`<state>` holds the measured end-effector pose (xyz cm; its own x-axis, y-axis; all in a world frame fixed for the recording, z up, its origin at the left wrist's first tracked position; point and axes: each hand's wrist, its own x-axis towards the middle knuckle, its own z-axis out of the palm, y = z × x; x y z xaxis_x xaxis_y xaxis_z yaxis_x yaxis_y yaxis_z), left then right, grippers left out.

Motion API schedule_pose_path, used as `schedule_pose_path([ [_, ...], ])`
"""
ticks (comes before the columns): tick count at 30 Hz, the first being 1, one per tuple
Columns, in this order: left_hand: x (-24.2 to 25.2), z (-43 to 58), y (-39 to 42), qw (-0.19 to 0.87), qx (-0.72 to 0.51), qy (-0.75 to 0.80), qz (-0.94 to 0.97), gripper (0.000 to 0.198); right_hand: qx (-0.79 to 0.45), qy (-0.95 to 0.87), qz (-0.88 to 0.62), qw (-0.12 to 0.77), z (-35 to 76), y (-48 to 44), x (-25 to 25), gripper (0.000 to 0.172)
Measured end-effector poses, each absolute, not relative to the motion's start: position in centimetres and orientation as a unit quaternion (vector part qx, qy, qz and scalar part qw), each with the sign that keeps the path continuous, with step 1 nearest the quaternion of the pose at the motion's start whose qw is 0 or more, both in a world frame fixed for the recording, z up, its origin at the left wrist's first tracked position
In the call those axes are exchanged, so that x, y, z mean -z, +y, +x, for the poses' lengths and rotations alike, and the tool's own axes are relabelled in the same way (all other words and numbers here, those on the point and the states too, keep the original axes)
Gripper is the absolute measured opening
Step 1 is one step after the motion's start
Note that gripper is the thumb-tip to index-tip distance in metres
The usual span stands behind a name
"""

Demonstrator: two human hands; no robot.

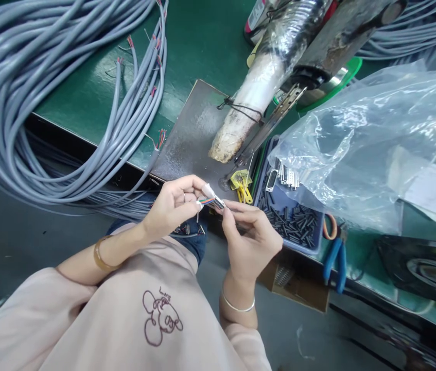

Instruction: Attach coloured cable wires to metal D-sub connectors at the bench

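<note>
Between thumb and fingers, my left hand [177, 206] pinches thin coloured wires [206, 200], with white coverings on the thumb and a fingertip. My right hand [250, 234] grips a small metal multi-pin connector [219, 203] by its end. The wires reach the connector's pin side; whether they are joined to it I cannot make out. Both hands are close together in front of my body, just off the table's front edge. Below them, more connectors on cable ends [189, 229] lie at my lap.
Grey cables [48, 93] with stripped ends lie coiled at left. A wrapped tube [241, 113] overhangs a dark plate [187, 129]. To the right are a yellow cutter [244, 189], a blue bin [310, 250] of black sleeves, blue-handled pliers [335, 260] and a plastic bag [356, 139].
</note>
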<state>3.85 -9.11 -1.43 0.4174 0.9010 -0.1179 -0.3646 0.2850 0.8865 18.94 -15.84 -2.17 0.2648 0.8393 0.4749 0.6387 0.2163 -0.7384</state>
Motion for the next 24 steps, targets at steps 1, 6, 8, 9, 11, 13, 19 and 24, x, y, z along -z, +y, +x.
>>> schedule_pose_path([
  [1,1.5,3.7,-9.1,0.747,-0.423,0.316,0.404,0.014,-0.134,-0.587,-0.626,0.496,18.9,-15.9,2.1,0.016],
  [6,1.6,3.3,-9.2,0.764,-0.377,0.346,0.393,0.014,0.056,-0.505,-0.588,0.629,18.8,-16.1,1.2,0.008],
  [8,1.6,3.4,-9.2,0.767,-0.360,0.348,0.400,0.014,0.119,-0.475,-0.571,0.659,18.7,-16.4,0.7,0.015],
  [9,1.7,3.4,-9.2,0.768,-0.356,0.346,0.405,0.015,0.097,-0.471,-0.592,0.647,18.6,-16.6,0.5,0.016],
  [11,1.8,3.4,-9.2,0.769,-0.360,0.335,0.409,0.021,-0.009,-0.480,-0.648,0.591,18.4,-16.9,0.2,0.013],
  [13,2.0,3.4,-9.4,0.774,-0.373,0.313,0.405,0.026,-0.120,-0.494,-0.673,0.537,18.3,-17.0,0.0,0.008],
  [19,2.4,3.0,-9.9,0.785,-0.385,0.269,0.404,0.033,-0.242,-0.487,-0.676,0.497,18.6,-16.0,0.4,0.008],
  [24,2.4,3.0,-10.2,0.786,-0.377,0.262,0.414,0.033,-0.273,-0.489,-0.655,0.508,18.8,-15.7,0.4,0.008],
])
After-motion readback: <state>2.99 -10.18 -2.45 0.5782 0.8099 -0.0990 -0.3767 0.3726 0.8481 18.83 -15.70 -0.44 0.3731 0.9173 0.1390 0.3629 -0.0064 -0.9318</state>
